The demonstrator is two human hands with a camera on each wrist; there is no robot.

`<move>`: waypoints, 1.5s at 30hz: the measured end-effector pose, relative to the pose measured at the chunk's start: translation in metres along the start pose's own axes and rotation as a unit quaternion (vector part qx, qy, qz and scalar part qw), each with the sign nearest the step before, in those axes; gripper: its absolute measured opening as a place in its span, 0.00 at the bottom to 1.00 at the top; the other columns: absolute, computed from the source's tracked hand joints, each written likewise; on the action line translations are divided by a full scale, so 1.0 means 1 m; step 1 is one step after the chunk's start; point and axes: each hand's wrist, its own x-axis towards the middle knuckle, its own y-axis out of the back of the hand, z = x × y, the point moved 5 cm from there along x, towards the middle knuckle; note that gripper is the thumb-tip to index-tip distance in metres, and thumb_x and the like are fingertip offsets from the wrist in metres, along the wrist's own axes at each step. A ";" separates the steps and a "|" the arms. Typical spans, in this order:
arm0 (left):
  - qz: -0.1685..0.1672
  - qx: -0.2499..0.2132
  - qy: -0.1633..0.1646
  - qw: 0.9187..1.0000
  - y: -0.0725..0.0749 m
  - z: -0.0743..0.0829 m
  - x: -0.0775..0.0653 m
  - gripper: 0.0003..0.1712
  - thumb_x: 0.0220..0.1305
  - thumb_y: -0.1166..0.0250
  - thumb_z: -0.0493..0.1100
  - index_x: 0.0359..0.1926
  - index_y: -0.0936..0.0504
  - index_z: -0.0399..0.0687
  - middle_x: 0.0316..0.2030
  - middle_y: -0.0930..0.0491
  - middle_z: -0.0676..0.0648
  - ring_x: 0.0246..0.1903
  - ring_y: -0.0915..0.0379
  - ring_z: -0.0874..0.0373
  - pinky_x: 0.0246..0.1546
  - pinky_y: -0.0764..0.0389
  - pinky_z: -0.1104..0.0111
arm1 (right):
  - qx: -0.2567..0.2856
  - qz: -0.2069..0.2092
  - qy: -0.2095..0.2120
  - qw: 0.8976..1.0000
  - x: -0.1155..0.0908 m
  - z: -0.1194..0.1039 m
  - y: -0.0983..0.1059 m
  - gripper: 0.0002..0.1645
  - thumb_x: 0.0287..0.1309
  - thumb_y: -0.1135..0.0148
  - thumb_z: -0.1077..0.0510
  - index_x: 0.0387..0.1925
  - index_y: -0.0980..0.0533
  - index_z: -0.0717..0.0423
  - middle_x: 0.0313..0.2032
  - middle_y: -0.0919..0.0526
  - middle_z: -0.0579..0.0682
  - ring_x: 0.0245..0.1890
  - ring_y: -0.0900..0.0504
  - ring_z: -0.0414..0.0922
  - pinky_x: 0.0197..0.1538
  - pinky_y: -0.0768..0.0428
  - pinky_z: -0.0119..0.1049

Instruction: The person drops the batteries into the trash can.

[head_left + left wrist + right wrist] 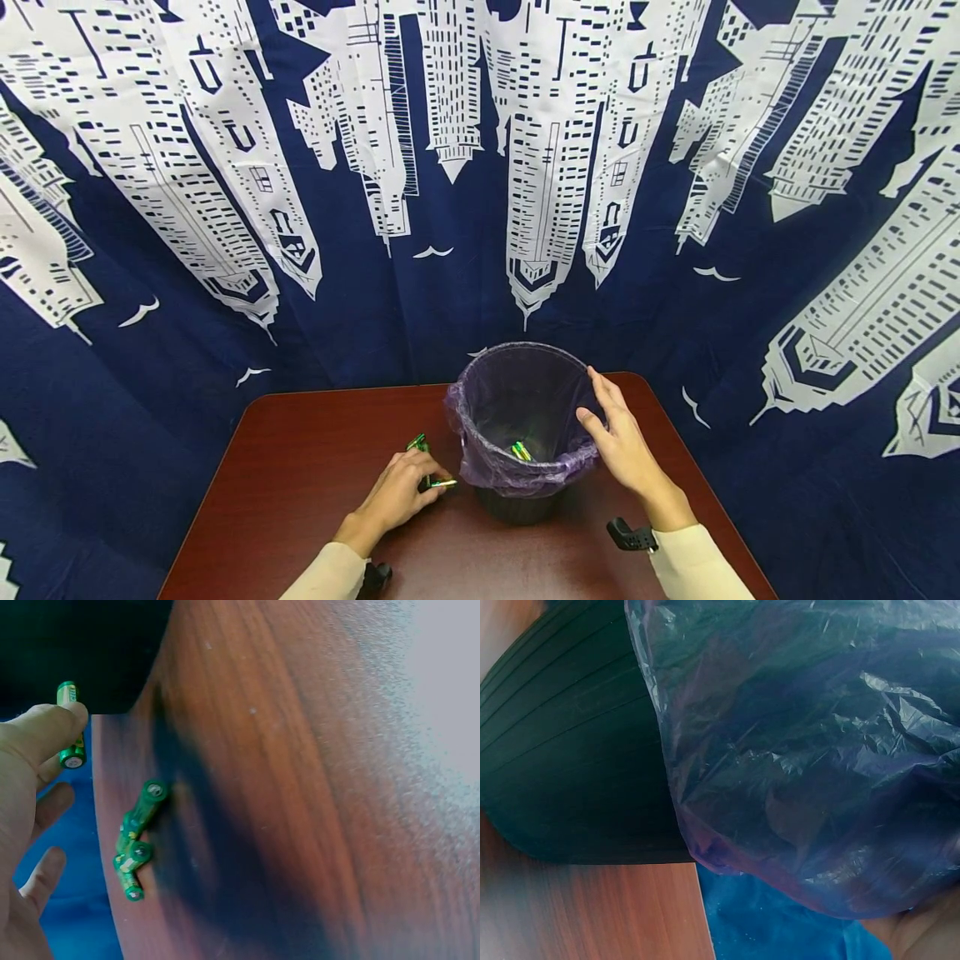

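My left hand (397, 493) pinches a green battery (69, 724) between thumb and fingers, just left of the trash bin (517, 504). Several more green batteries (135, 844) lie bunched on the table beneath that hand; in the head view they are partly hidden by it. The dark ribbed bin stands upright, lined with a thin purple bag (487, 467) folded over its rim. Inside it, green and gold batteries (521, 451) show at the bottom. At the bin's right side, my right hand (622, 433) touches the rim with mostly straight fingers, the thumb reaching over the opening.
A reddish-brown wooden table (315, 450) with rounded back corners carries everything. Behind and around it hangs a navy curtain (360, 333) printed with white upside-down buildings. Dark straps (632, 535) with wrist cameras sit at both cream sleeves.
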 end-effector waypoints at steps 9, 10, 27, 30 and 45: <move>0.026 -0.026 0.002 0.999 0.020 0.003 0.008 0.11 0.67 0.13 0.41 0.48 0.03 0.57 0.44 0.05 0.59 0.49 0.09 0.59 0.54 0.12 0.54 | 0.006 -0.002 -0.001 1.000 0.000 0.002 0.000 0.47 0.86 0.38 0.57 0.93 0.45 0.66 0.90 0.42 0.71 0.91 0.43 0.75 0.85 0.42 0.85; 0.028 -0.031 -0.002 0.999 0.022 0.003 0.009 0.12 0.68 0.13 0.40 0.49 0.03 0.56 0.44 0.05 0.58 0.49 0.08 0.59 0.54 0.12 0.54 | 0.007 -0.003 -0.002 1.000 0.000 0.002 0.000 0.46 0.86 0.38 0.56 0.93 0.45 0.66 0.90 0.42 0.71 0.91 0.43 0.75 0.85 0.42 0.85; 0.072 -0.102 -0.028 0.992 0.064 0.008 0.029 0.14 0.68 0.15 0.32 0.52 0.04 0.44 0.41 0.09 0.48 0.35 0.13 0.59 0.38 0.06 0.63 | 0.002 -0.001 0.002 1.000 0.001 0.001 0.001 0.46 0.85 0.38 0.56 0.93 0.44 0.66 0.89 0.40 0.70 0.90 0.41 0.75 0.85 0.42 0.84; 0.084 -0.095 -0.029 0.991 0.069 0.008 0.031 0.15 0.66 0.14 0.31 0.52 0.04 0.45 0.41 0.09 0.48 0.35 0.12 0.58 0.38 0.07 0.65 | 0.003 0.000 0.001 1.000 0.000 0.001 0.001 0.46 0.85 0.38 0.56 0.93 0.44 0.65 0.89 0.41 0.70 0.90 0.41 0.75 0.85 0.42 0.84; 0.112 -0.074 -0.012 0.991 0.097 0.007 0.037 0.14 0.67 0.15 0.32 0.51 0.04 0.47 0.42 0.09 0.50 0.38 0.14 0.56 0.38 0.11 0.66 | -0.006 -0.002 -0.004 1.000 0.000 0.001 0.000 0.47 0.86 0.39 0.55 0.93 0.45 0.65 0.89 0.42 0.72 0.90 0.41 0.76 0.85 0.42 0.85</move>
